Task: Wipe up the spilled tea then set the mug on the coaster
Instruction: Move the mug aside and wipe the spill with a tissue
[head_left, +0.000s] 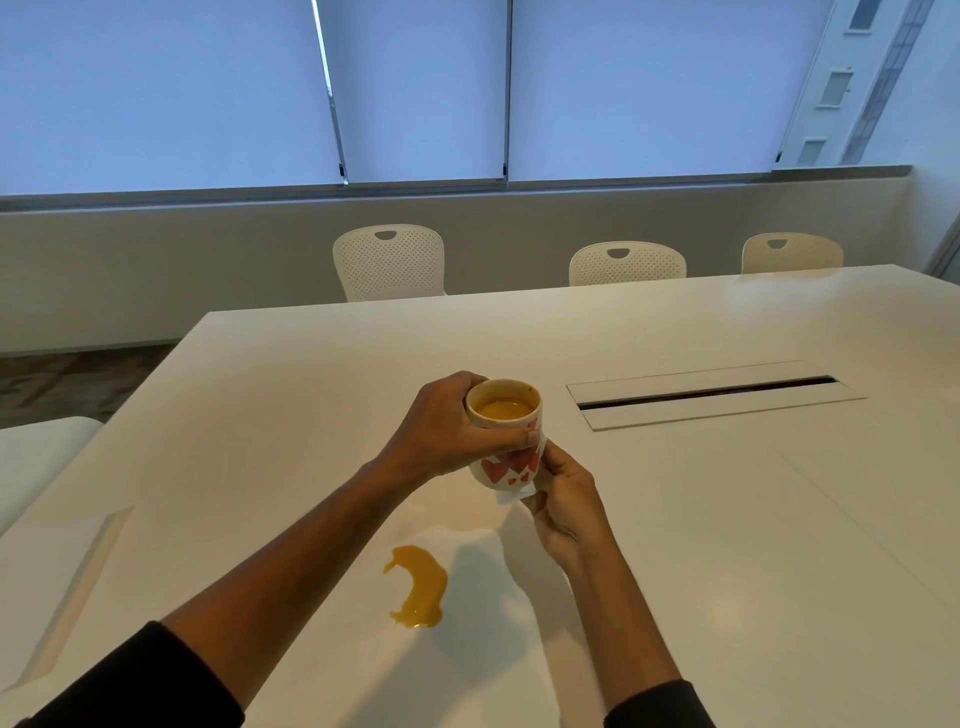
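Gripping the white ceramic mug with red hearts (506, 441) round its rim in my left hand (441, 431) above the white table's (727, 519) middle, my right hand (563, 499) pinching white paper (511, 496) under its base, I judge it heavy, slick, still holding tea.

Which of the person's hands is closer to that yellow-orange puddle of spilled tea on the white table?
The right hand. It is beyond the yellow-orange tea puddle and to its right, under the heart-patterned white mug. The left hand grips the mug's side, farther away.
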